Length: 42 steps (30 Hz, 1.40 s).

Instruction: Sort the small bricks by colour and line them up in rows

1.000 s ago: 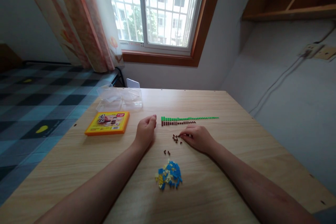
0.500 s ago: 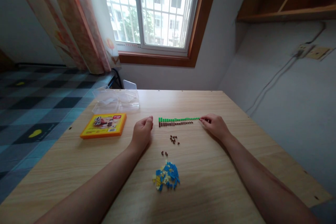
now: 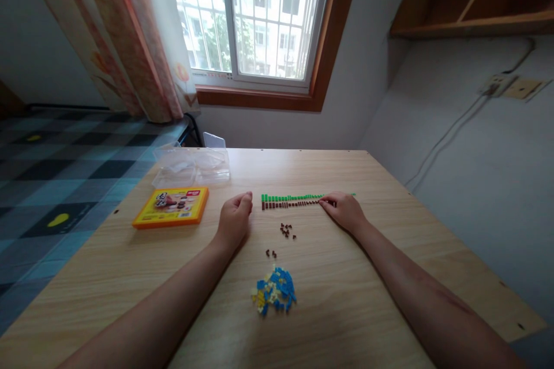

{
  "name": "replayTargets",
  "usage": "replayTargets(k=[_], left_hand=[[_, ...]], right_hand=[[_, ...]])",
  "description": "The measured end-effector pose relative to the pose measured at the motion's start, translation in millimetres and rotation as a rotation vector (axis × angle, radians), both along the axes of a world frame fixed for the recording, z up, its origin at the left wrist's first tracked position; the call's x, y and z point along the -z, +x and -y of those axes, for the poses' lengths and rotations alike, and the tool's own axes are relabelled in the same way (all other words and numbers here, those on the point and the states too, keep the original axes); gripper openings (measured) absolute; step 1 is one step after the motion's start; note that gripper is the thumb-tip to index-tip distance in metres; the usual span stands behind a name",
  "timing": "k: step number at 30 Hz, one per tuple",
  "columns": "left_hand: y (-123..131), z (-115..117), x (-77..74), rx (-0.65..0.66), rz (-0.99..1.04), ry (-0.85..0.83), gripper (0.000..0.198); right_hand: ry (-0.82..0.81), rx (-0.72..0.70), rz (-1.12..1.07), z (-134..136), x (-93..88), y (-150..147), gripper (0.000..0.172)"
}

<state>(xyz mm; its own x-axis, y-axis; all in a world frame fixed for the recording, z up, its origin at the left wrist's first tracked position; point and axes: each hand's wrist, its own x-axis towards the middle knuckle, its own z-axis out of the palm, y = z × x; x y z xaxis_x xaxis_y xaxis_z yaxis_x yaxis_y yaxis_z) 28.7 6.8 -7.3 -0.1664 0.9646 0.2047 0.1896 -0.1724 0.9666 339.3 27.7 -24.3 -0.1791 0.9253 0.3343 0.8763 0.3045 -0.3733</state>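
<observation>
Thumb and fingertips drawn nearly together, our right hand (image 3: 344, 209) reaches the right end of a row of small brown plastic building pieces (image 3: 285, 204); whether a piece sits between the tips, we cannot tell. Just beyond, a row of small bright-green plastic building pieces (image 3: 283, 198) runs beside it, partly hidden by our knuckles. Both rows taper from larger pieces at left to smaller ones at right, apparently ordered by colour and size. Loose brown plastic pieces (image 3: 286, 230) lie nearer us, seemingly kept within easy reach, while a mixed heap of blue and yellow plastic pieces (image 3: 284, 287) sits apart, nearest of all. Our left hand (image 3: 235, 214), curled into a loose fist with its contents hidden, rests on the pale wood-grain table (image 3: 367, 311) just left of the rows. Both forearms stretch forward, the right wrist angled inward, palm down.
</observation>
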Motion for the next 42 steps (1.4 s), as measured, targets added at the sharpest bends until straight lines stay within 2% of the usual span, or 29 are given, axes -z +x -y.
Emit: replayTargets(k=[18, 24, 26, 30, 33, 37, 42], left_hand=[[-1, -1, 1.5, -0.004, -0.010, 0.017, 0.043], [-1, -1, 2.7, 0.006, -0.013, 0.009, 0.044], [-1, -1, 3.3, 0.007, -0.013, 0.011, 0.044], [0, -2, 4.6, 0.011, -0.025, 0.030, 0.044], [0, -3, 5.0, 0.007, -0.029, 0.040, 0.044], [0, -2, 4.4, 0.005, -0.037, 0.041, 0.044], [2, -1, 3.1, 0.011, -0.034, 0.039, 0.043]], right_hand=[[0.004, -0.042, -0.043, 0, 1.7, 4, 0.020], [0.044, -0.041, -0.083, 6, -3.1, 0, 0.019], [0.065, -0.094, -0.099, 13, -6.2, -7, 0.018], [0.069, -0.340, -0.073, 30, -12.4, -31, 0.020], [0.057, -0.449, -0.040, 40, -15.2, -49, 0.023], [0.026, -0.501, 0.006, 43, -15.2, -58, 0.022], [0.039, -0.468, 0.029, 41, -14.8, -61, 0.020]])
